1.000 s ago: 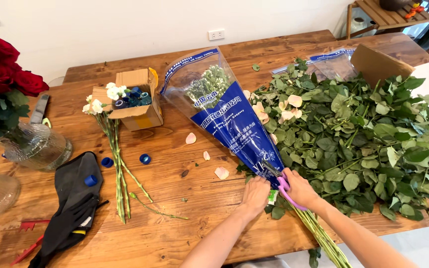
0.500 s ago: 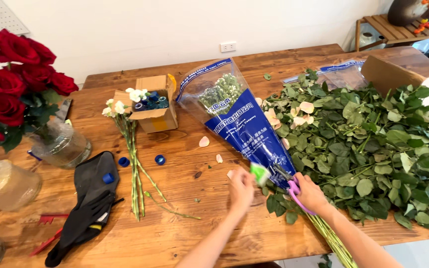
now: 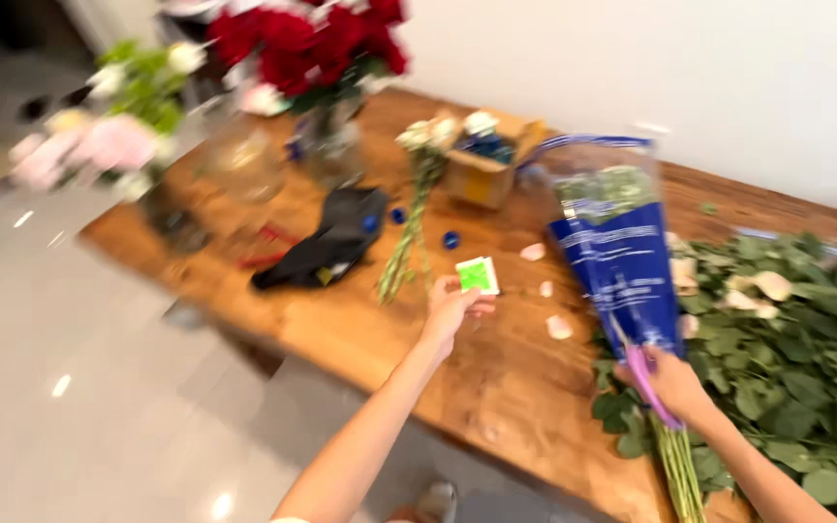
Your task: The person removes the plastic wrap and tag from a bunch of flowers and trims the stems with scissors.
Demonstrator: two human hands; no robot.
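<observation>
Heavy motion blur across whole frame, worst at left and top. Can't resolve the pale pink and white blooms (image 3: pixel 99 126) at far left beyond colour. Glass vase (image 3: pixel 326 145) under the red roses (image 3: pixel 307 39) barely readable; rose tops cut off by upper edge.

Left hand (image 3: pixel 449 308) out over the wooden table (image 3: pixel 496 387), fingertips pinching a small green-and-white packet (image 3: pixel 477 275), held just above the tabletop. Right hand (image 3: pixel 675 385) closed around the lower end of the blue-and-clear plastic flower sleeve (image 3: pixel 617 261), together with purple-handled scissors (image 3: pixel 646 383); blades hidden behind sleeve and hand. Green stems (image 3: pixel 675 470) stick out below the fist, cut off at bottom edge. Sleeve contents only partly visible through the clear top: greenish-white mass, no detail.

Right of sleeve: big pile of green leaves (image 3: pixel 787 368), running out of frame right, burying that end of the table. A few pale petals (image 3: pixel 559 326) loose on the wood between the hands. Further back: bunch of white roses (image 3: pixel 418 184) lying flat, small cardboard box (image 3: pixel 486 169) just beside its heads, black pouch (image 3: pixel 326 247) to its left. Grey tiled floor (image 3: pixel 79 387) below table edge.
</observation>
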